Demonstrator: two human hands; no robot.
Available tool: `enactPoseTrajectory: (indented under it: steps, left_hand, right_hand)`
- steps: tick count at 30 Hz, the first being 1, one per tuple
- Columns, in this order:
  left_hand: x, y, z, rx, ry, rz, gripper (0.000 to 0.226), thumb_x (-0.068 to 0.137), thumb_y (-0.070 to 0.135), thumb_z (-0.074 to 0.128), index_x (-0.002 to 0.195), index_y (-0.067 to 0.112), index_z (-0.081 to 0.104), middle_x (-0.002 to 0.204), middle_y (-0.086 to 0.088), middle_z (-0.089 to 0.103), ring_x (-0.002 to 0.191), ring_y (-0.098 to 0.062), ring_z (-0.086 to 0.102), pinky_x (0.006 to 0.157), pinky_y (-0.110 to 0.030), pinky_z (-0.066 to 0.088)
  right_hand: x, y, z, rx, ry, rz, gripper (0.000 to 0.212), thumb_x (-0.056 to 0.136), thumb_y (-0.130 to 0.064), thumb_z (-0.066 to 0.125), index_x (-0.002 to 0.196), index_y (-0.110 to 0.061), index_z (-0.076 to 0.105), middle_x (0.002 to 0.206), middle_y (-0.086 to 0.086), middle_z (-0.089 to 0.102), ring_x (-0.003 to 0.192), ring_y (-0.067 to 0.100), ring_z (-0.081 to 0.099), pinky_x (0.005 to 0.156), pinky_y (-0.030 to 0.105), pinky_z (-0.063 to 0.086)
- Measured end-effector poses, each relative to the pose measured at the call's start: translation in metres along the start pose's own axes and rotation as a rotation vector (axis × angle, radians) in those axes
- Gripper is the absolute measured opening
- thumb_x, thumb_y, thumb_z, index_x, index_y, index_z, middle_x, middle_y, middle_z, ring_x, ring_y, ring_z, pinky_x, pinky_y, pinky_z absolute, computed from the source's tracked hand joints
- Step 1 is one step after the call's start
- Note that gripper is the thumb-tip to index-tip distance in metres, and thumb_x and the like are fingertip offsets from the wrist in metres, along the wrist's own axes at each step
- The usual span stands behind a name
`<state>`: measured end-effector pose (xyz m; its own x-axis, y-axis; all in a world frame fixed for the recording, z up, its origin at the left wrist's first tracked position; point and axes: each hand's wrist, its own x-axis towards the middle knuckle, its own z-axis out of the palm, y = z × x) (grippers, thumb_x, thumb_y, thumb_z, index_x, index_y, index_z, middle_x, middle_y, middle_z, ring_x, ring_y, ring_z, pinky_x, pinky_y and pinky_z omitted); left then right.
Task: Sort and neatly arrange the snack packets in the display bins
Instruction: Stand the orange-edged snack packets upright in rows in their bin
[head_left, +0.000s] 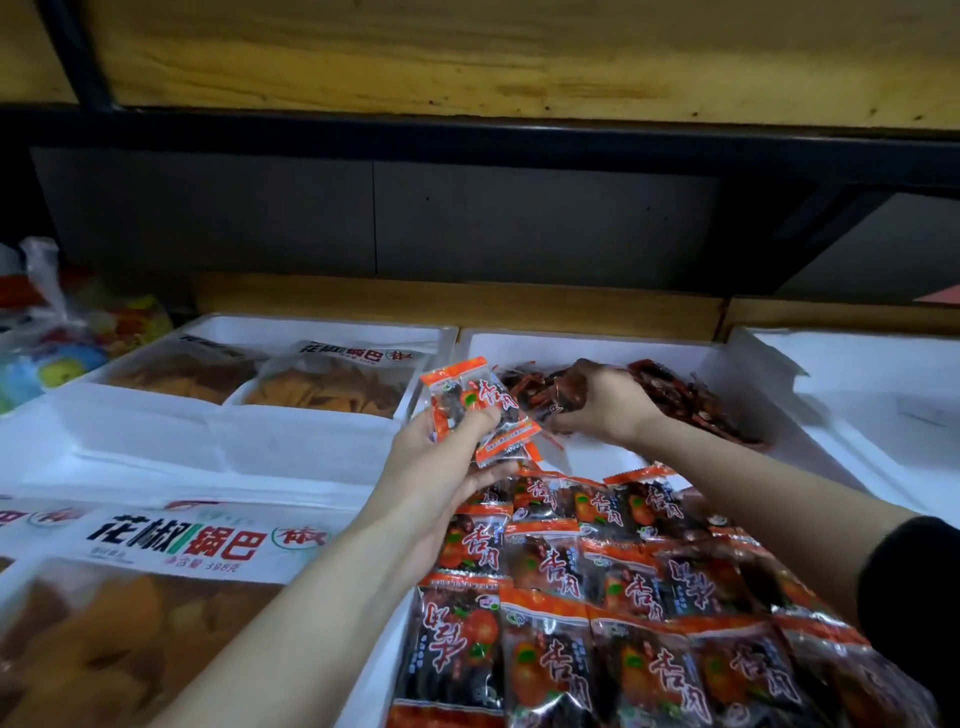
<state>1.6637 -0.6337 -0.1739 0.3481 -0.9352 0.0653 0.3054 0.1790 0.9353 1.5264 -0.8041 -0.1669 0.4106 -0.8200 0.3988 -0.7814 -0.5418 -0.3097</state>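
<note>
In the head view, your left grip (441, 452) pinches a few orange-and-black snack packets (480, 415) over the white bin's (571, 340) left edge. Your right grip (605, 400) clutches loose packets (550, 395) at the bin's far end. Neat packet rows (597, 597) fill its near end.

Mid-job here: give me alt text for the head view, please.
The left grip holds a few orange-and-black snack packets above a white foam bin, while the right grip grasps more from a loose heap at its back. Neat packet rows fill its near end.
</note>
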Motion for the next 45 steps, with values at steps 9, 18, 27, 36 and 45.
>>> enactPoseTrajectory:
  steps: [9,18,27,36,45]
  left_hand:
    - [-0.001,0.0,0.001,-0.001,0.099,0.021,0.036,0.091,0.02,0.065,0.124,0.012,0.056,0.118,-0.008,0.067,0.066,-0.009,0.072,0.092,-0.037,0.054]
    - [-0.014,0.005,0.007,0.063,0.038,0.007,0.038,0.094,0.027,0.061,0.13,0.024,0.051,0.12,0.003,0.065,0.072,-0.011,0.073,0.103,-0.044,0.046]
    - [-0.021,0.006,0.01,0.067,-0.025,0.023,0.013,0.094,0.022,0.06,0.107,0.023,0.061,0.101,0.004,0.071,0.063,-0.006,0.071,0.089,-0.033,0.054]
    - [-0.02,0.005,0.008,0.118,-0.042,0.028,0.014,0.094,0.025,0.061,0.108,0.025,0.059,0.106,0.005,0.069,0.071,-0.011,0.072,0.086,-0.029,0.054]
    - [-0.025,0.001,0.013,0.159,-0.201,-0.025,0.025,0.089,0.023,0.067,0.114,0.019,0.061,0.111,0.001,0.07,0.08,-0.016,0.073,0.099,-0.041,0.05]
  right_hand:
    - [-0.06,-0.062,-0.041,1.007,-0.122,0.256,0.03,0.083,-0.011,0.07,0.109,0.002,0.061,0.089,0.014,0.07,0.074,0.02,0.066,0.06,0.022,0.056]
    - [-0.1,-0.049,-0.063,0.767,-0.217,0.322,0.01,0.084,-0.013,0.069,0.087,-0.008,0.061,0.076,0.007,0.067,0.066,0.013,0.063,0.066,0.026,0.056]
    - [-0.14,-0.019,-0.054,0.67,-0.405,0.379,0.021,0.086,-0.014,0.067,0.079,-0.009,0.047,0.074,0.007,0.051,0.065,0.01,0.058,0.063,0.021,0.054]
    - [-0.146,-0.016,-0.057,0.569,-0.472,0.346,0.042,0.085,-0.01,0.067,0.12,-0.017,0.043,0.087,0.007,0.052,0.074,0.015,0.061,0.072,0.024,0.057]
    - [-0.149,-0.014,-0.053,0.151,-0.372,0.152,0.057,0.088,-0.035,0.063,0.136,-0.022,0.036,0.12,-0.004,0.052,0.102,0.009,0.054,0.091,0.024,0.046]
